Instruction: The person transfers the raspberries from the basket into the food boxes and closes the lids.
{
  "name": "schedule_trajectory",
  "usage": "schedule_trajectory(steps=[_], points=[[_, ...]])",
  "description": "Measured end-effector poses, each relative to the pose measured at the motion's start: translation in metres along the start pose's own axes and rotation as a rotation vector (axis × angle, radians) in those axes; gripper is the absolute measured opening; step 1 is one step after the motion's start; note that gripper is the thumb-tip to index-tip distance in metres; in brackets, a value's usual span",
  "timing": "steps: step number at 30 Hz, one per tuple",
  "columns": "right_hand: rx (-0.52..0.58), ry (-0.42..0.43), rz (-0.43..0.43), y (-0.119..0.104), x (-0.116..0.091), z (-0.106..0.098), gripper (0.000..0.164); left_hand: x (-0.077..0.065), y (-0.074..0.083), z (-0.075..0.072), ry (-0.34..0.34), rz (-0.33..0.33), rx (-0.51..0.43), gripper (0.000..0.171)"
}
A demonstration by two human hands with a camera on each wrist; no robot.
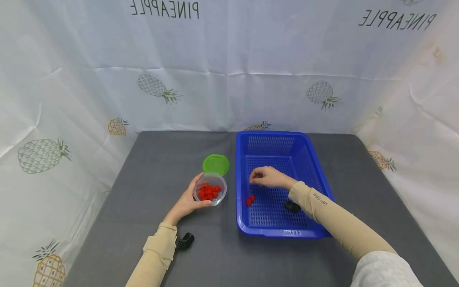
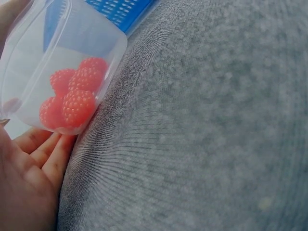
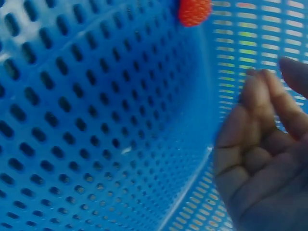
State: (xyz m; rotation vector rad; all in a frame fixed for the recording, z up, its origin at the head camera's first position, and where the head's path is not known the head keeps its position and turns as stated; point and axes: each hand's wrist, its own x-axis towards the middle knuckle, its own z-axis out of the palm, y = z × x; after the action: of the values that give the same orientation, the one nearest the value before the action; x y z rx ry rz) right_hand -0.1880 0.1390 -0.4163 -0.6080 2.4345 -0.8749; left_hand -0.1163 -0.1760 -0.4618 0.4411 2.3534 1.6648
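Observation:
Thumb and fingers of my left hand (image 1: 185, 204) grip a clear round plastic container (image 1: 222, 194) from its left side. Several red raspberries (image 1: 209, 193) lie inside it; the left wrist view shows them through its wall (image 2: 29, 77), with the container tilted there. My right hand (image 1: 269, 177) is inside the blue basket (image 1: 241, 191), above its slotted floor. Its fingers are loosely bent and the thumb stands apart, with nothing between them in the right wrist view. Red raspberries (image 1: 250, 200) lie on the basket floor near the left wall, below that hand.
A green round lid (image 1: 216, 163) lies on the grey table (image 1: 168, 159) just behind the container. The basket's raised walls surround my right hand. A white curtain (image 1: 229, 99) with pineapple prints hangs behind the table. Black wrist devices (image 1: 185, 241) show by both forearms.

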Motion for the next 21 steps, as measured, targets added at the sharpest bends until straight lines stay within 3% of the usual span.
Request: schedule_trajectory(steps=[5, 9, 21], points=[[-0.040, -0.112, 0.072, 0.007, 0.000, 0.006, 0.014, 0.001, -0.001, 0.000, 0.002, -0.001, 0.011, 0.095], [-0.042, -0.176, 0.084, 0.012, 0.001, 0.011, 0.019, 0.001, -0.002, 0.000, 0.000, -0.003, 0.017, 0.095], [-0.066, -0.215, -0.018, 0.021, 0.005, 0.016, 0.031, 0.003, -0.004, -0.001, -0.003, -0.010, -0.003, 0.095]])
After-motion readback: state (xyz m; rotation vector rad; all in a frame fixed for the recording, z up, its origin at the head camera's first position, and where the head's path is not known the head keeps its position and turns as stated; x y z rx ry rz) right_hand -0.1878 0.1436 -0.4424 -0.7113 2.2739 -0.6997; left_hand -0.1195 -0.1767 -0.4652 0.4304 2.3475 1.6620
